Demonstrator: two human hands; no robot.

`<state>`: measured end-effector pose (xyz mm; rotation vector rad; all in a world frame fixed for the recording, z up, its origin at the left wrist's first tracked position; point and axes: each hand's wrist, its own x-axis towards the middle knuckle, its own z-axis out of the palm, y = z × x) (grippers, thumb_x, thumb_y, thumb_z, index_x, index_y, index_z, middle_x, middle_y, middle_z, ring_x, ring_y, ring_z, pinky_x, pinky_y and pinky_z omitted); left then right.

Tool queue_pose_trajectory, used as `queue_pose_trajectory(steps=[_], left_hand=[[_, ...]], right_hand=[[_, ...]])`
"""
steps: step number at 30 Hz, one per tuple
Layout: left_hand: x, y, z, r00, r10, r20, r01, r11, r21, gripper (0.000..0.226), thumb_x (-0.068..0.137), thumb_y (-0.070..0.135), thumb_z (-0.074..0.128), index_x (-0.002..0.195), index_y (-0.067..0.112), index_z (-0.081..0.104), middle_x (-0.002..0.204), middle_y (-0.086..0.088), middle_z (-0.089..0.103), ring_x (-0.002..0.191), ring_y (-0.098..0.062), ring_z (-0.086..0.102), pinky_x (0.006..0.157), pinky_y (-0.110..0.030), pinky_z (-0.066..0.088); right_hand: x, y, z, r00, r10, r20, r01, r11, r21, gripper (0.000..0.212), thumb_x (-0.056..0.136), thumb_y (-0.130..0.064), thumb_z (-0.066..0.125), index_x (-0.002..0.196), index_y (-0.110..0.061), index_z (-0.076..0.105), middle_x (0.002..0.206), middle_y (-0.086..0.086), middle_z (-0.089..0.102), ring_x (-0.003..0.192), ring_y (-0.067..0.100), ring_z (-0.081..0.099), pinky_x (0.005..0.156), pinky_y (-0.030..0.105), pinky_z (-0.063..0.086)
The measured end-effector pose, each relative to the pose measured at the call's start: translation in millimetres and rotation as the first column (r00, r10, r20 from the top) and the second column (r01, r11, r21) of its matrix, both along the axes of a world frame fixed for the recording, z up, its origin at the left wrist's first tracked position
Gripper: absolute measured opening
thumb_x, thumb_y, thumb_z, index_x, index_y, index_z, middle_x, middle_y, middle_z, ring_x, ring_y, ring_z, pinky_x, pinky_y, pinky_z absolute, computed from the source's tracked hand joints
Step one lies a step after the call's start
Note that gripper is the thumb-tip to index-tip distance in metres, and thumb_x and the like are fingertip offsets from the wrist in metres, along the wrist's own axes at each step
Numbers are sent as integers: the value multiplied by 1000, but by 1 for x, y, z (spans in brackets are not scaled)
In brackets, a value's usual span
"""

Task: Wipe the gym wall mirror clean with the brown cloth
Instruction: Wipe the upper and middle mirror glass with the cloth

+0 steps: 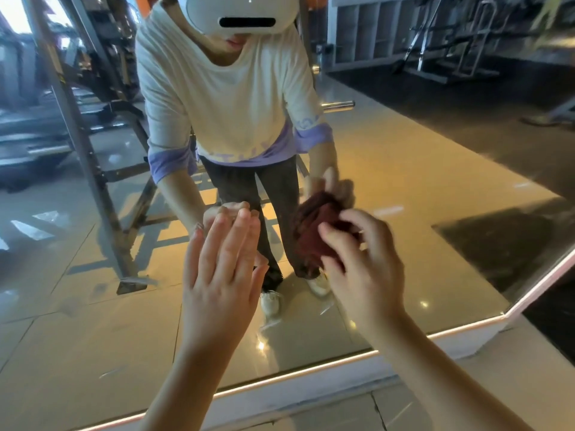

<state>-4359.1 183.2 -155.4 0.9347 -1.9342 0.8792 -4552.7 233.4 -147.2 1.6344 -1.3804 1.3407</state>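
The wall mirror [404, 188] fills most of the view and reflects me, a person in a white shirt with a headset. My right hand [361, 259] grips a bunched brown cloth [314, 231] and holds it against the glass, low and right of centre. My left hand [224, 262] lies flat with straight fingers, fingertips touching the mirror just left of the cloth. Faint smears show on the lower left glass.
The mirror's lit bottom edge [295, 373] runs along a white sill above the tiled floor [342, 412]. At the right the mirror's edge [541, 287] angles upward. Reflected in the glass are a metal rack [90, 169] at left and gym machines [451, 45] at top right.
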Motion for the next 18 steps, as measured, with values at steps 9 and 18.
queue_pose_trajectory(steps=[9,18], left_hand=[[1,-3,-2,1000,-13,4,14,1000,-19,73,90,21,72,150,7,35,152,-12,36,141,-31,34,124,-44,17],[4,-5,-3,999,-38,13,38,999,-5,76,89,17,76,150,7,33,154,-12,35,145,-30,29,126,-43,10]], right_hand=[[21,1,-15,995,37,90,-43,997,66,37,78,-12,67,112,-20,54,122,6,46,99,22,55,76,26,53],[41,6,-23,923,-35,384,0,996,92,34,87,-19,60,119,-16,50,127,9,40,105,32,60,75,32,57]])
